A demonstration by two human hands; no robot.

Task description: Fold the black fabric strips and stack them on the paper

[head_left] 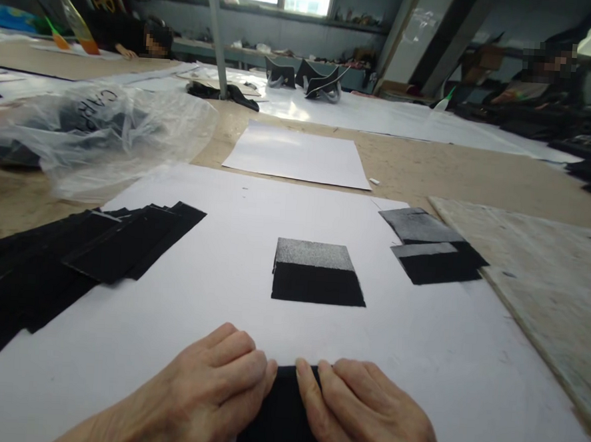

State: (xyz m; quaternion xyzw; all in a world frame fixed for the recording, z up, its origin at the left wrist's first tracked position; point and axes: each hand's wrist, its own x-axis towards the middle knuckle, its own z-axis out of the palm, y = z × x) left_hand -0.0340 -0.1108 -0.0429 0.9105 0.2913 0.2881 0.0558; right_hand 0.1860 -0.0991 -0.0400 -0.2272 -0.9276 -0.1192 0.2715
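A black fabric piece (283, 420) lies on the white sheet at the near edge, its far edge looking folded. My left hand (220, 383) is closed on its left side, fingers curled, the thumb by the far corner. From the right, my right hand (364, 412) pinches and presses the same edge with thumb and fingers. Beyond both hands lies a black and speckled grey piece (317, 276). To the right are similar black and grey pieces (434, 249), overlapping. On the left, several black pieces (108, 249) are fanned out in a stack.
White sheeting (213, 256) covers the work surface. A pale board (546, 290) lies at right, another white sheet (299, 154) farther back. A clear plastic bag (131, 131) holds dark things at left. A pole (217, 36) rises behind. Two other people are across the tables.
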